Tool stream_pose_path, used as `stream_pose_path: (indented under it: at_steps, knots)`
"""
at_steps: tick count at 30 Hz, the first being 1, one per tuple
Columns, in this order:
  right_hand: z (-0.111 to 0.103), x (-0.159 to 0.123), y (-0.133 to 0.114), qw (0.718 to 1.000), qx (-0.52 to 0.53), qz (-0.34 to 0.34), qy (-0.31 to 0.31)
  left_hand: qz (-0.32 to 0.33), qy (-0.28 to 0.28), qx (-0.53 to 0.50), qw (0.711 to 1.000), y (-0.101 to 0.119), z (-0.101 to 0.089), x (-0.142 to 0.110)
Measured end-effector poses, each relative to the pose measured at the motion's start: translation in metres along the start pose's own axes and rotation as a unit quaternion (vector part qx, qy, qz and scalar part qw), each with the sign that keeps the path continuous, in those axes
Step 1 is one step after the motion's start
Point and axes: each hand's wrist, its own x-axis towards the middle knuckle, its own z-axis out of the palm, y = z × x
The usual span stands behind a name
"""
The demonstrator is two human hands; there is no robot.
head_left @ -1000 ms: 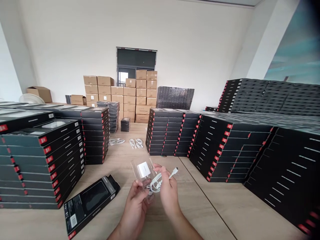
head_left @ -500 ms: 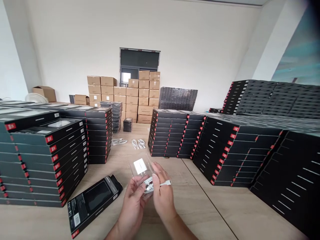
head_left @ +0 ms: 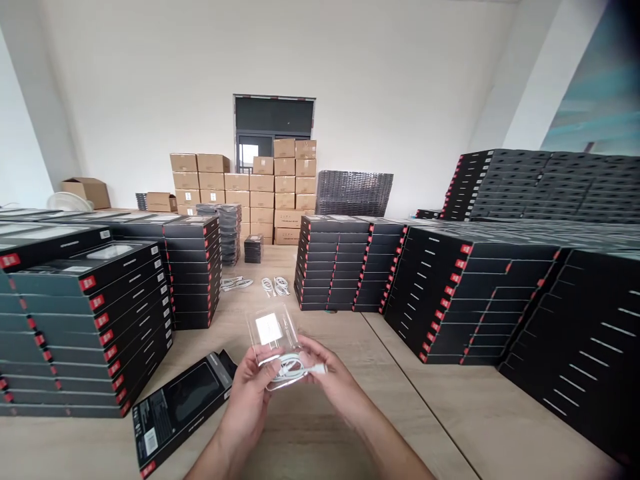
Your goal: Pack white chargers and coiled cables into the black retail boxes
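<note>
A clear plastic tray is between my hands above the table, its far end tilted up. In its upper part sits a white charger plug. A coiled white cable lies in the lower part, and its connector end sticks out to the right over my right hand. My left hand is closed on the tray's left side, thumb over the lower edge by the cable. My right hand grips the right side, its fingertips partly hidden behind cable and plastic. An open black box lies left of my hands, end flap up.
Stacks of black boxes with red corners stand on the left and right. Coiled white cables lie on the wooden table beyond the tray. Brown cartons are piled at the back wall.
The tray has moved slightly left and turned to show more of the cable. My right thumb has shifted off the coil toward the right edge; the cable now lies more openly in the tray.
</note>
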Motion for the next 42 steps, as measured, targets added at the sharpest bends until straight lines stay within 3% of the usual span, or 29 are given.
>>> stream_pose_path:
  at_steps: [5,11,13,19,24,29,32,37,42]
  knots:
    - [0.014,-0.010,-0.011,0.994,-0.079,-0.077,-0.015,0.019,0.024,0.033,0.999,-0.005,0.004,-0.001]
    - [0.039,-0.005,0.002,0.966,-0.197,-0.138,0.095,0.060,0.067,0.052,0.995,-0.012,0.001,0.006]
    - [0.040,-0.003,0.004,0.962,-0.208,-0.145,0.106,0.060,0.073,0.055,0.994,-0.013,0.001,0.007]
    - [0.026,-0.004,-0.005,0.991,-0.105,-0.076,0.011,0.030,0.075,0.054,0.995,-0.009,0.002,0.004]
    - [0.026,-0.007,-0.008,0.991,-0.100,-0.093,0.009,-0.058,-0.020,0.065,0.996,0.008,-0.006,0.004]
    - [0.035,-0.007,-0.002,0.995,-0.078,-0.068,-0.009,-0.004,-0.058,0.008,0.998,0.020,-0.006,0.003]
    - [0.033,-0.007,-0.001,0.996,-0.050,-0.074,0.016,0.004,-0.039,-0.026,0.999,0.024,0.002,0.000]
    - [0.026,-0.010,-0.008,0.987,-0.034,-0.096,0.121,0.027,-0.008,-0.029,0.999,0.024,0.003,0.000]
    - [0.030,-0.012,-0.015,0.984,0.007,-0.101,0.146,0.020,-0.024,-0.029,0.999,0.022,-0.002,0.000]
